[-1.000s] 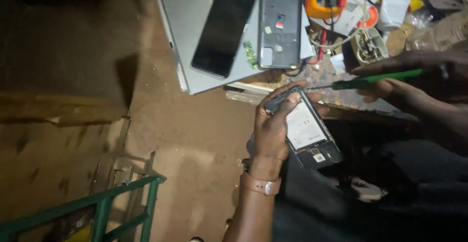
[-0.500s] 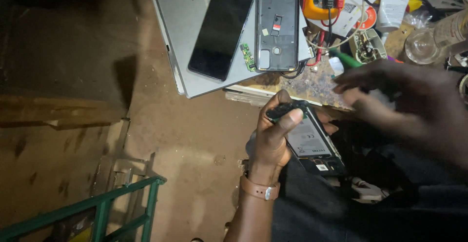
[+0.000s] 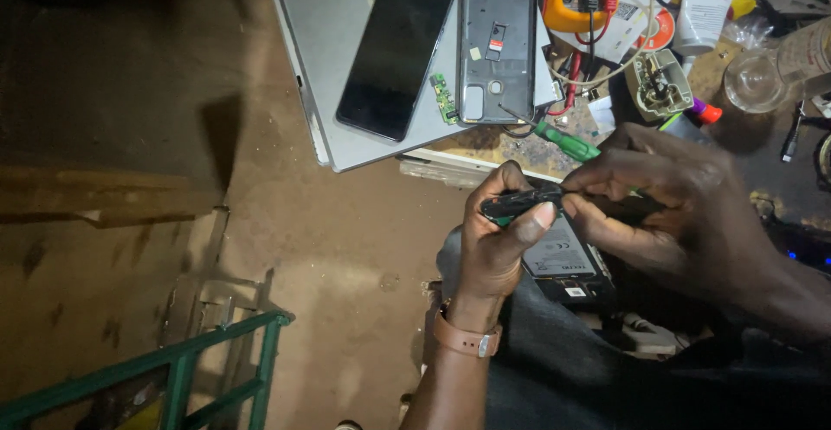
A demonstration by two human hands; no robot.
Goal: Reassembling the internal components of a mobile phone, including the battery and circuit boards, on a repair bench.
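Over dirt floor point(image 3: 286, 222), both hands' grips seemingly clench an opened phone point(image 3: 554, 248).

Both forearms were bare of sleeves; the left hand point(image 3: 495, 244) had a brown strap point(image 3: 463, 339) with a metal buckle at the wrist.

The scene is dim overall, with warm light falling from above onto the bench point(image 3: 485, 148) and the grey laptop lid point(image 3: 346, 66), the brightest surface. Left of the lid, the dirt floor point(image 3: 130, 135) fades into near-black shadow at the top corner. The glass jar point(image 3: 762, 75) right of the lid shows soft glare. The dark smartphone point(image 3: 396, 51) stays fairly sharp; both hands look slightly soft and grainy.
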